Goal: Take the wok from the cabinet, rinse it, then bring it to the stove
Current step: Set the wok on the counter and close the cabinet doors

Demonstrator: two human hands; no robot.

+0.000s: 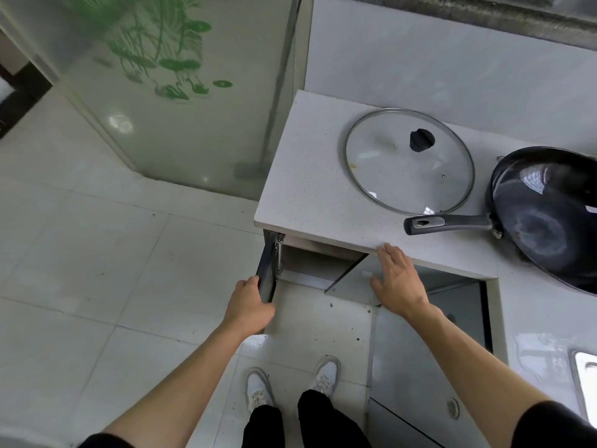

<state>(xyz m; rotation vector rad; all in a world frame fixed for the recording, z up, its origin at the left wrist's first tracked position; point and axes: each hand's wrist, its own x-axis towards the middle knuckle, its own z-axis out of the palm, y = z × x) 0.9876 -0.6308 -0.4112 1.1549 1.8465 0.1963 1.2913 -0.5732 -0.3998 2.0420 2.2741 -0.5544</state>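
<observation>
The left hand (250, 305) grips the outer edge of the left cabinet door (268, 270), fingers curled round it; that door stands swung out, seen edge-on. The right hand (397, 279) is spread flat, fingers straight, lying against the right cabinet door (352, 279), which is angled partly open, with its fingertips at the front lip of the surface (310, 176) above. Between the two hands the cabinet opening (313, 260) shows a pale interior.

The wok (546, 218) is already out of the cabinet: it sits on the surface up and to the right of the right hand, well apart from both hands, dark and glossy inside. Its long black handle (449, 223) points left, ending just above the right hand's fingertips. A glass lid (408, 161) with a black knob lies flat on the surface just behind the handle. At the lower right edge a corner of a steel sink (586, 376) shows. Below, white shoes (290, 383) stand on the tiled floor (97, 253).
</observation>
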